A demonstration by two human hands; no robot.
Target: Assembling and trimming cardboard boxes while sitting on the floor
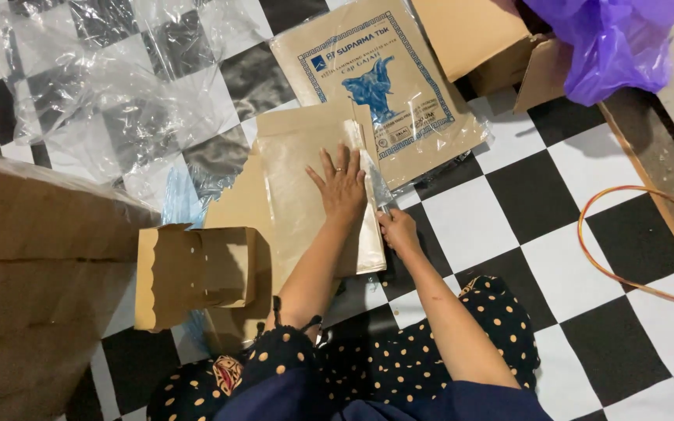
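My left hand (342, 185) lies flat, fingers spread, on a folded stack of brown paper sheets (298, 187) on the checkered floor. My right hand (398, 230) is at the stack's right edge, gripping a small blade or knife (374, 181) whose tip runs along the fold of the paper. Under the stack lies more brown paper (235, 206). Just beyond it sits a wrapped pack of brown paper (380, 86) with a blue print on it.
An open brown cardboard food box (196, 269) stands at my left knee. A large brown cardboard surface (33, 257) fills the left. Clear plastic wrap (111, 86) lies far left, a cardboard box (477, 39) and purple bag (610, 39) far right, an orange cable (587, 249) right.
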